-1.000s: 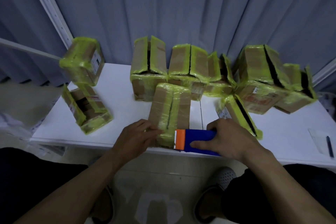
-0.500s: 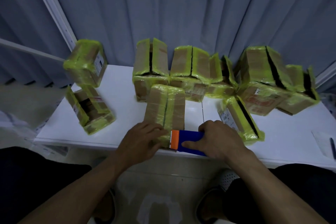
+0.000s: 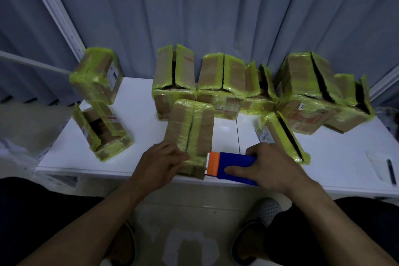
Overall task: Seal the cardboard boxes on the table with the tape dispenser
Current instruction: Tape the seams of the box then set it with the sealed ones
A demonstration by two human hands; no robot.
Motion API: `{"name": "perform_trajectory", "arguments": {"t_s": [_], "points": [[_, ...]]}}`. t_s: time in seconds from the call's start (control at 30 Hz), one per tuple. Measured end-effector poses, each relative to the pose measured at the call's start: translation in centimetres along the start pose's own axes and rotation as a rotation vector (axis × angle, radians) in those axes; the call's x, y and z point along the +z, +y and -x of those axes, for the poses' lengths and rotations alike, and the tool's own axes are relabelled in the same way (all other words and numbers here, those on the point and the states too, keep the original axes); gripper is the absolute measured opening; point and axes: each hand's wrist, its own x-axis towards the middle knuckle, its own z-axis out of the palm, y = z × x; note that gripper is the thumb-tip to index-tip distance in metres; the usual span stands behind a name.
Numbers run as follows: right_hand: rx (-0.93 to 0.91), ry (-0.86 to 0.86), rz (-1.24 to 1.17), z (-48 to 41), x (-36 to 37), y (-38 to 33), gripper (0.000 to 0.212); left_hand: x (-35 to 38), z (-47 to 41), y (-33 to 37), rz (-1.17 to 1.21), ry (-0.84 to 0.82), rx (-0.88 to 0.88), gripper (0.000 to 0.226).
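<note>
The fingers [image 3: 235, 171] of our right hand [image 3: 274, 166] curl round the tape dispenser [image 3: 237, 161], whose orange mouth touches the near right corner of the box [image 3: 190, 123] at lower centre. Our left hand [image 3: 159, 164] lies flat on the box's near end. Over the last second the box has turned straighter on the counter [image 3: 138, 114], and the left hand now reaches its seam. We judge taping is about to begin.

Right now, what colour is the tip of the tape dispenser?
The tape dispenser tip is orange; head view.
</note>
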Motion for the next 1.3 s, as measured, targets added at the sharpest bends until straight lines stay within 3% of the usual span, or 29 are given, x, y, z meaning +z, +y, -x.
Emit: {"name": "perform_trajectory", "arguments": {"t_s": [0.23,0.4,0.53,0.73,0.97,1.1,1.3], "points": [[-0.005,0.003,0.117,-0.6,0.9,0.0,0.065,0.5,0.5,0.2,0.103,-0.023,0.02,0.032],[-0.015,-0.021,0.113,-1.2,1.8,-0.5,0.062,-0.1,0.3,1.5,0.025,-0.064,0.027,0.066],[-0.02,-0.019,0.116,-1.2,1.8,-0.3,0.061,0.3,-0.1,2.6,0.173,-0.014,0.045,0.037],[-0.02,-0.02,0.072,-1.1,1.9,0.3,0.062,1.4,-0.7,2.5,0.105,0.011,0.003,0.026],[-0.011,-0.032,-0.125,0.5,0.9,2.1,0.066,1.4,-0.5,1.8,0.085,0.063,0.04,0.018],[0.037,-0.021,-0.21,1.2,0.2,4.3,0.066,1.3,-0.4,1.6,0.085,0.084,0.047,0.024],[0.051,-0.005,-0.172,1.8,0.1,5.9,0.06,1.0,-0.5,1.7,0.053,0.054,0.063,0.023]]}}
